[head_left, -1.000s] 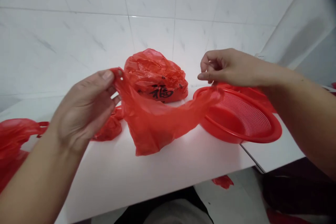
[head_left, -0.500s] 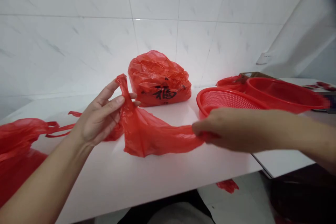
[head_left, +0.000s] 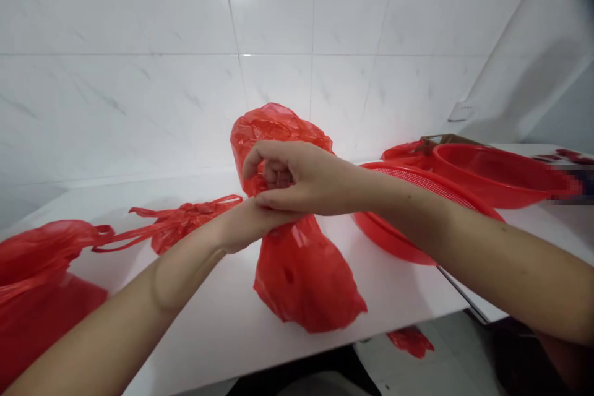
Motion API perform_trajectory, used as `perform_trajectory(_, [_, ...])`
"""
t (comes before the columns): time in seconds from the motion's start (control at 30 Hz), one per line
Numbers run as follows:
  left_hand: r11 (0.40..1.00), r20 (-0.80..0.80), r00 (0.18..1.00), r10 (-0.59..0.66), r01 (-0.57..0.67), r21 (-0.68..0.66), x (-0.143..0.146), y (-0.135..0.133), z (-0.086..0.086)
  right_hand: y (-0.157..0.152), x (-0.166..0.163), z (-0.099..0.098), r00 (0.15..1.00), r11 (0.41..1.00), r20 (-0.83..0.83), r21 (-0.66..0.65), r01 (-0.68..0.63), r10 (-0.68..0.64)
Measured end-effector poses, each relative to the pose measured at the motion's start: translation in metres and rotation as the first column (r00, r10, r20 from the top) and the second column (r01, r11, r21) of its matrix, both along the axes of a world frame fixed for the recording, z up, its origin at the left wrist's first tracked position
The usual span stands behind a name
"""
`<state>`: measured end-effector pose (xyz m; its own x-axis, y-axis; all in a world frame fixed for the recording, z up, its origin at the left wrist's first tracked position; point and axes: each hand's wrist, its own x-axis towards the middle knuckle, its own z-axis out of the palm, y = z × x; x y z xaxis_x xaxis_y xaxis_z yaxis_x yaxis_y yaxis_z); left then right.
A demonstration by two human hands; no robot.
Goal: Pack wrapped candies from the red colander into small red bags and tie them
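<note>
A thin red plastic bag (head_left: 304, 278) hangs bunched over the white counter (head_left: 208, 322), its bottom near the front edge. My right hand (head_left: 297, 176) is curled shut on the bag's top, fingers folded around the handles. My left hand (head_left: 250, 223) lies under the right one, crossed beneath it; its fingers are hidden behind the right hand and the bag's neck. Behind my hands sits a filled red bag (head_left: 273, 127) against the tiled wall.
A red mesh colander (head_left: 399, 232) and a red basin (head_left: 501, 176) stand at the right. More red bags lie at the left (head_left: 41, 266) and middle left (head_left: 180, 223). A red scrap (head_left: 411, 341) lies on the floor below the counter edge.
My hands, which held the bag's two handles stretched apart, have come together and crossed at the centre. The bag now hangs bunched below them.
</note>
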<state>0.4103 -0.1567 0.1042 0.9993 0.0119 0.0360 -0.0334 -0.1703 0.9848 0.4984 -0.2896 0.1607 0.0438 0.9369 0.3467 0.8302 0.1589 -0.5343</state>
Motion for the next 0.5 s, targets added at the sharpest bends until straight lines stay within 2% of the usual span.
perform_trajectory(0.1, [0.988,-0.008,0.993,0.118,-0.119,-0.095,0.000,0.000,-0.004,-0.005,0.011,-0.015,0.996,0.994,-0.067,0.092,0.065,-0.059])
perform_trajectory(0.2, [0.948,-0.113,0.969,0.220,-0.239,-0.208,-0.003,0.004,-0.007,-0.010,0.030,-0.034,0.992,0.993,-0.063,0.039,0.110,-0.107])
perform_trajectory(0.3, [0.932,-0.156,0.954,0.254,-0.285,-0.225,-0.003,0.006,-0.009,-0.011,0.041,-0.048,0.987,0.991,-0.096,0.012,0.130,-0.128])
perform_trajectory(0.43, [0.919,-0.126,0.945,0.303,-0.325,-0.223,-0.003,0.008,-0.008,-0.013,0.029,-0.045,0.971,0.952,-0.152,0.221,0.213,-0.182])
perform_trajectory(0.5, [0.940,-0.084,0.964,0.254,-0.266,-0.212,-0.005,0.010,-0.005,-0.019,0.013,-0.040,0.977,0.925,-0.140,0.324,0.199,-0.162])
